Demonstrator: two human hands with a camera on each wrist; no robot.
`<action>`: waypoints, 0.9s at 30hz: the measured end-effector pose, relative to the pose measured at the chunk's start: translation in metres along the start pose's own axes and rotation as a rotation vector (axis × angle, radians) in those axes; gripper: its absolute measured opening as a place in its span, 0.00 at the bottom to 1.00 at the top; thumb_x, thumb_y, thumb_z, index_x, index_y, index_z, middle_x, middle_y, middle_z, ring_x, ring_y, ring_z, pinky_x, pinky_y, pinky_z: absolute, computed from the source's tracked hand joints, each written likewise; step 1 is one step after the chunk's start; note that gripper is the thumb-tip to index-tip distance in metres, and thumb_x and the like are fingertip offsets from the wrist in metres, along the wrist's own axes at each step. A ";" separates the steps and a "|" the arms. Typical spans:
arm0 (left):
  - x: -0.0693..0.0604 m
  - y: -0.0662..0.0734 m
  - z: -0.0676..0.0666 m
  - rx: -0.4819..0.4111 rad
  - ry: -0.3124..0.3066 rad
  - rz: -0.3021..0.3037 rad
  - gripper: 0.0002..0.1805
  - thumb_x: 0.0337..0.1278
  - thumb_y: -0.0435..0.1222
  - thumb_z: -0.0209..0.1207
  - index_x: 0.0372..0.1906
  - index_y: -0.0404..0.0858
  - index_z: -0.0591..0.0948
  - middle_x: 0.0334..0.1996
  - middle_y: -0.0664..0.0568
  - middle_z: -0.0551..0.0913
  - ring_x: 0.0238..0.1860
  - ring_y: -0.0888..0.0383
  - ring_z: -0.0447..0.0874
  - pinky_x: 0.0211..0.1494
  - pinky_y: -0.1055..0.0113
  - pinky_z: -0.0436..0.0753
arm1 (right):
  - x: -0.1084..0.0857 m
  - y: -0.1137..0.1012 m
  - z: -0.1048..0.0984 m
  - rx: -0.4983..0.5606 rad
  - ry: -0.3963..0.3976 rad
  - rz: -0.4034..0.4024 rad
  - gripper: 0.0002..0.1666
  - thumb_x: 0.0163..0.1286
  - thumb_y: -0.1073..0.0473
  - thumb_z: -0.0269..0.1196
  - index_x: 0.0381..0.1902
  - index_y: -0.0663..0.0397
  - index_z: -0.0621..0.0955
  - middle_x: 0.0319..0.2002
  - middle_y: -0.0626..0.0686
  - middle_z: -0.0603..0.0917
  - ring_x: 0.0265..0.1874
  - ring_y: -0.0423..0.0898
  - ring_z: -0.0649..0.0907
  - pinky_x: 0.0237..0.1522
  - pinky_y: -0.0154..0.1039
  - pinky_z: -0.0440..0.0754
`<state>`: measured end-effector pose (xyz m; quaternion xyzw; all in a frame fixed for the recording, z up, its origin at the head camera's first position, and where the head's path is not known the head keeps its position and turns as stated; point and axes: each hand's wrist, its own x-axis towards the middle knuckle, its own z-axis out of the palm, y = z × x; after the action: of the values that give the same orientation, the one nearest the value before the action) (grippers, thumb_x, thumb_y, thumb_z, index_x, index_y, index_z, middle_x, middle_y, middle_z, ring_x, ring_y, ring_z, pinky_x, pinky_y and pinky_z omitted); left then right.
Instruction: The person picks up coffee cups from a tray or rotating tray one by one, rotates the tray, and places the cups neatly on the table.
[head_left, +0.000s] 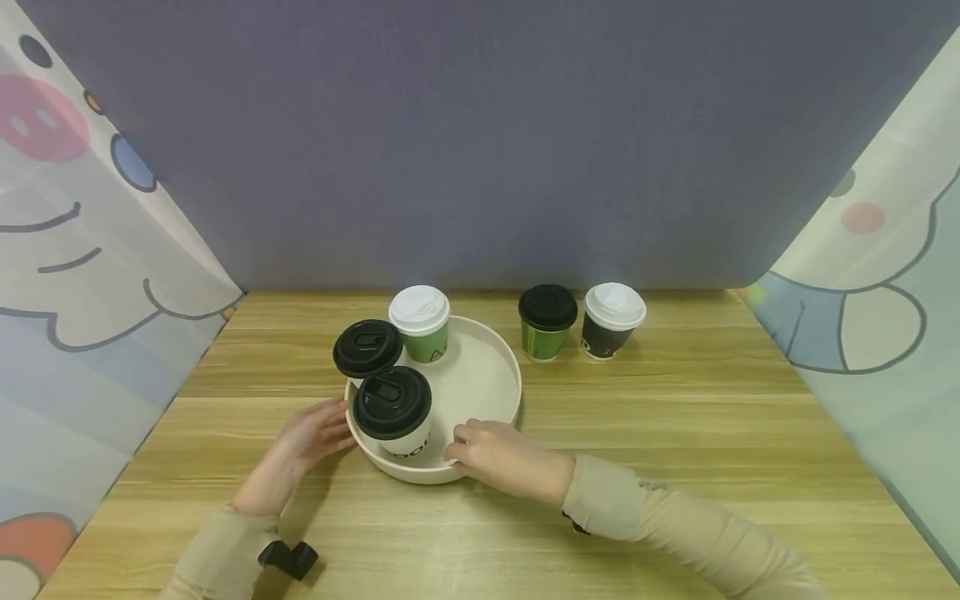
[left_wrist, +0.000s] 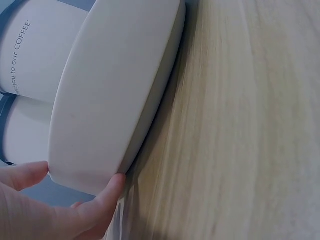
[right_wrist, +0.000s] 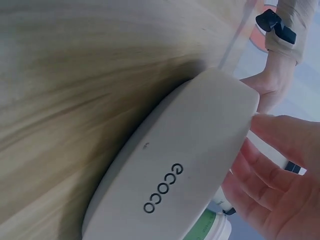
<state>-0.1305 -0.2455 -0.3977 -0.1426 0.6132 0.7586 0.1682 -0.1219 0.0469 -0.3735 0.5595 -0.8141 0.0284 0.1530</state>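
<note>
A round, cream-white tray [head_left: 480, 375] with a raised wall sits on the wooden table. My left hand [head_left: 315, 433] holds its left side; the left wrist view shows the thumb at the rim and a finger at the wall's lower edge. My right hand [head_left: 495, 454] grips the front right rim, thumb on the rim and fingers inside, as the right wrist view shows. Within the tray are a large white coffee cup with a black lid [head_left: 392, 403], a second black-lidded cup [head_left: 367, 348] behind it, and a green cup with a white lid [head_left: 420, 321].
Right of the tray, near the back of the table [head_left: 675, 433], stand a green cup with a black lid [head_left: 548, 321] and a dark cup with a white lid [head_left: 613, 319]. A grey panel [head_left: 487, 150] rises behind, with printed curtains at both sides.
</note>
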 end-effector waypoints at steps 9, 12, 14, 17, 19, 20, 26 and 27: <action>0.000 0.000 0.000 0.049 -0.019 0.023 0.33 0.64 0.33 0.43 0.64 0.22 0.40 0.32 0.55 0.76 0.36 0.62 0.76 0.46 0.64 0.80 | 0.001 -0.003 -0.002 -0.033 -0.113 0.021 0.04 0.58 0.57 0.60 0.32 0.43 0.80 0.27 0.42 0.75 0.28 0.38 0.74 0.25 0.25 0.72; -0.001 -0.001 0.002 0.069 -0.013 0.041 0.33 0.64 0.34 0.43 0.64 0.21 0.41 0.32 0.55 0.76 0.36 0.62 0.77 0.46 0.64 0.80 | 0.001 -0.003 -0.003 -0.030 -0.114 0.030 0.04 0.56 0.58 0.61 0.31 0.44 0.81 0.26 0.42 0.75 0.27 0.39 0.74 0.24 0.25 0.72; -0.002 -0.003 0.003 0.084 -0.011 0.051 0.33 0.64 0.34 0.44 0.63 0.21 0.42 0.32 0.56 0.76 0.35 0.62 0.77 0.46 0.63 0.80 | -0.001 -0.002 -0.004 -0.030 -0.108 0.034 0.04 0.56 0.59 0.61 0.30 0.44 0.81 0.26 0.43 0.75 0.27 0.39 0.74 0.24 0.25 0.72; -0.005 -0.005 0.005 0.108 0.000 0.061 0.32 0.64 0.34 0.44 0.63 0.20 0.45 0.31 0.56 0.77 0.35 0.61 0.77 0.46 0.63 0.80 | -0.003 0.001 -0.005 -0.023 -0.101 0.041 0.04 0.54 0.59 0.63 0.29 0.44 0.80 0.25 0.43 0.74 0.26 0.39 0.74 0.24 0.25 0.71; -0.007 -0.007 0.007 0.118 0.010 0.062 0.31 0.64 0.34 0.44 0.62 0.20 0.46 0.31 0.56 0.77 0.35 0.61 0.78 0.46 0.63 0.80 | -0.005 0.003 -0.006 -0.015 -0.105 0.048 0.04 0.53 0.59 0.63 0.29 0.44 0.81 0.25 0.43 0.74 0.26 0.39 0.74 0.24 0.25 0.71; -0.009 -0.007 0.008 0.116 0.020 0.061 0.30 0.63 0.33 0.44 0.62 0.21 0.47 0.32 0.55 0.77 0.35 0.61 0.78 0.46 0.63 0.80 | -0.006 0.004 -0.007 -0.009 -0.108 0.051 0.04 0.53 0.59 0.63 0.29 0.45 0.81 0.25 0.43 0.74 0.26 0.39 0.74 0.24 0.25 0.71; -0.017 -0.011 0.015 0.116 0.047 0.065 0.31 0.61 0.31 0.46 0.61 0.20 0.47 0.33 0.51 0.77 0.35 0.60 0.79 0.47 0.61 0.80 | -0.013 0.011 -0.008 0.015 -0.137 0.076 0.07 0.51 0.62 0.64 0.30 0.46 0.81 0.26 0.43 0.74 0.28 0.40 0.74 0.27 0.25 0.72; -0.018 -0.011 0.016 0.122 0.050 0.065 0.31 0.61 0.31 0.46 0.61 0.20 0.47 0.33 0.51 0.77 0.35 0.61 0.79 0.48 0.62 0.80 | -0.015 0.012 -0.008 0.018 -0.139 0.078 0.08 0.50 0.62 0.64 0.30 0.46 0.80 0.27 0.43 0.74 0.28 0.40 0.73 0.28 0.25 0.73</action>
<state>-0.1096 -0.2294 -0.3965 -0.1311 0.6667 0.7209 0.1364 -0.1267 0.0665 -0.3682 0.5292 -0.8437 0.0028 0.0900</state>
